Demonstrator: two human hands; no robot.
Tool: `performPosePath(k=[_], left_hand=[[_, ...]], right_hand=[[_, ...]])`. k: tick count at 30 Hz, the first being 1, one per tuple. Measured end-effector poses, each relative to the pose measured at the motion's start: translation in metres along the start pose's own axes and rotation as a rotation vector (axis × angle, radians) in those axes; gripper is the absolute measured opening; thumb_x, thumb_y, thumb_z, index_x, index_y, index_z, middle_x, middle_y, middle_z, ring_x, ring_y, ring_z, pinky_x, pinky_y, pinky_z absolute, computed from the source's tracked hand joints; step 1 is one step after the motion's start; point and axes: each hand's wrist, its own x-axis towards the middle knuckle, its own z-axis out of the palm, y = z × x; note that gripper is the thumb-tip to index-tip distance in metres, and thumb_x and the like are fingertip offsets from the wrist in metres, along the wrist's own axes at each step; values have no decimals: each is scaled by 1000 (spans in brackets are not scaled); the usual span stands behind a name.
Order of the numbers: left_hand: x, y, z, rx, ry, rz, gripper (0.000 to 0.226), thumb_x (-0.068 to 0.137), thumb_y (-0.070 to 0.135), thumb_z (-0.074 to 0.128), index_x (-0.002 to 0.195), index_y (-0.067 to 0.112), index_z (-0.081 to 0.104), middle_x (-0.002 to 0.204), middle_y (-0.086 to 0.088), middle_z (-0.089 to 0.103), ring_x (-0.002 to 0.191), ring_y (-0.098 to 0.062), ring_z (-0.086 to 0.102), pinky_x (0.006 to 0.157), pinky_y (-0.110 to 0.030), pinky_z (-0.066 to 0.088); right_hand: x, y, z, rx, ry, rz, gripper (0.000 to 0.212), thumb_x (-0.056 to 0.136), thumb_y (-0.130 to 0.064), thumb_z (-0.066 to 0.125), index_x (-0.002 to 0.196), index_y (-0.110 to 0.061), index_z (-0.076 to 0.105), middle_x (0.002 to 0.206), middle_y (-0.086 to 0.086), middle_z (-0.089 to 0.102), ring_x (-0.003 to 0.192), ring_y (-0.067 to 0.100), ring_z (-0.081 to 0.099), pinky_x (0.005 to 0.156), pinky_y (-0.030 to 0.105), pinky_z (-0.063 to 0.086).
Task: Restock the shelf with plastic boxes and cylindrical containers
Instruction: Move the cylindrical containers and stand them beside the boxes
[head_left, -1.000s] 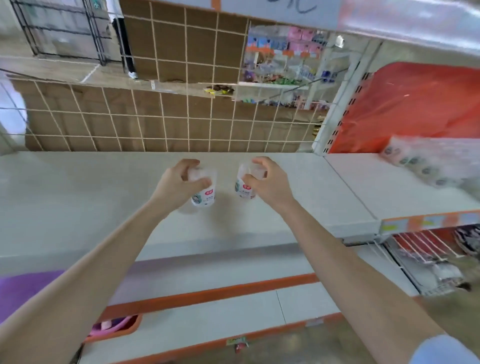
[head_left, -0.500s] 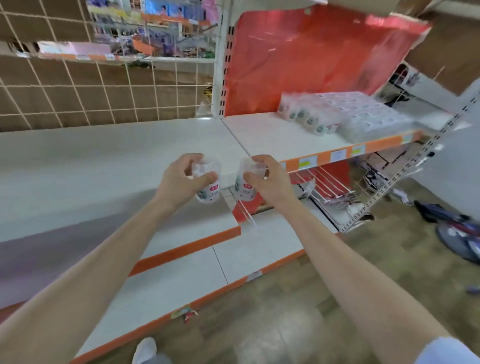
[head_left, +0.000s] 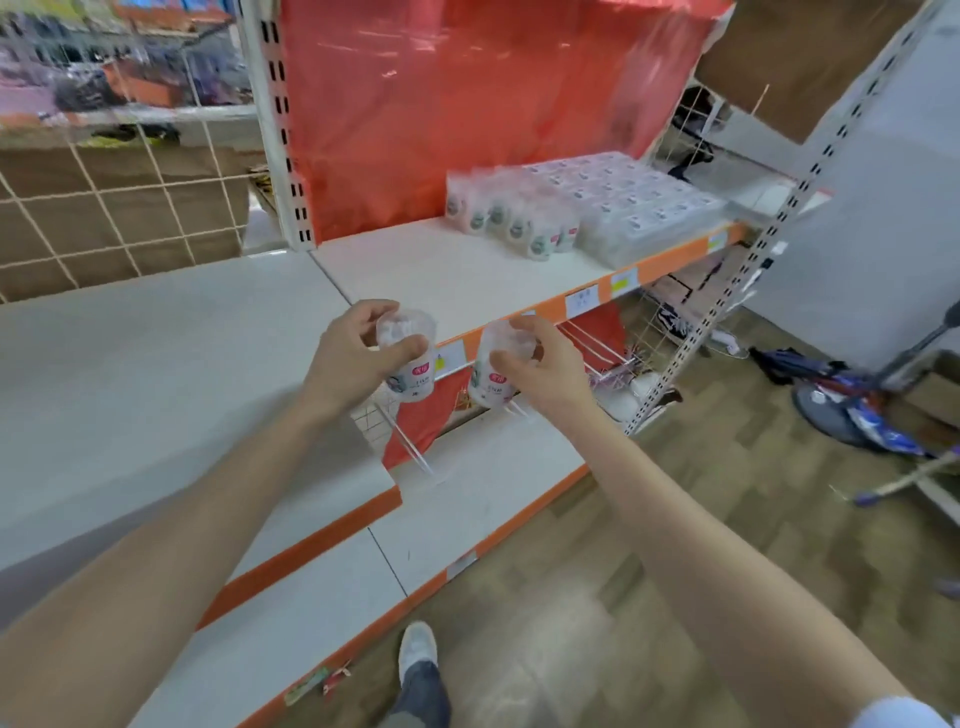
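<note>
Clear plastic, the left jar sits in the curled left hand and the right jar in the curled right hand, both held before the shelf's front edge. Stocked jars and boxes stand toward its right end.

A red sheet hung at the back, a wire grid stood left, and litter lay on the wood floor.
</note>
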Motion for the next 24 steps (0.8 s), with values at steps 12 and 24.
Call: performPosePath(k=[12, 24], left_hand=[[144, 6, 64, -9, -45, 27, 46, 79, 15, 71, 121, 9, 52, 109, 0, 55, 99, -14, 53, 81, -25, 41], [201, -16, 97, 87, 65, -102, 49, 79, 16, 72, 123, 11, 51, 115, -3, 55, 105, -17, 52, 86, -28, 43]], right_hand=[[150, 28, -39, 39, 75, 20, 43, 81, -17, 66, 122, -14, 53, 120, 10, 55, 104, 22, 54, 85, 34, 47], [244, 52, -45, -59, -105, -225, 44, 81, -18, 65, 124, -13, 53, 121, 6, 52, 108, 19, 51, 84, 25, 39]])
